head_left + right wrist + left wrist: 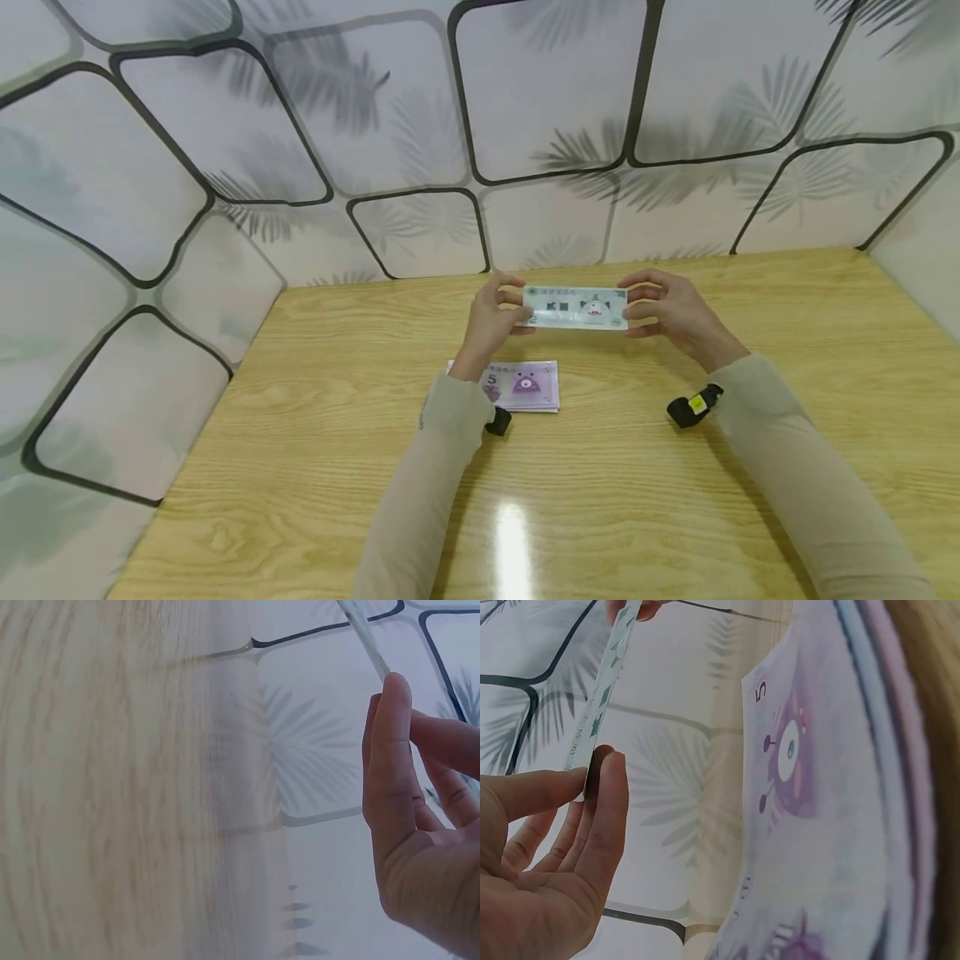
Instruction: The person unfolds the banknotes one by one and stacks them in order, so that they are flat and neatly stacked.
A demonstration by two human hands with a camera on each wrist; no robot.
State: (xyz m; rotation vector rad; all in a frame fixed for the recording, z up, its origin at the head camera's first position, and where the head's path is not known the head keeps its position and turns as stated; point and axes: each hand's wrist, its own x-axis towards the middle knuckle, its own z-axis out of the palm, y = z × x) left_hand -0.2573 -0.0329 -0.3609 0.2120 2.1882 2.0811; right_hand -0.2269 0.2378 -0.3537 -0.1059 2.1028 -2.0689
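A pale green play banknote with a cartoon animal face is held up between both hands, its printed side toward the head camera. My left hand pinches its left end between thumb and fingers. The right end is pinched by my right hand. In the left wrist view the green note appears nearly edge-on. Below it, on the table, lies a stack of purple play banknotes marked 5, partly hidden behind my left wrist. That stack's edge shows layered pink and bluish paper in the left wrist view.
The light wooden table reaches back to a wall patterned with dark rounded outlines and grey leaves. Wrist cameras sit under both forearms, the right one bearing a yellow sticker. A bright light reflection lies on the table's near part.
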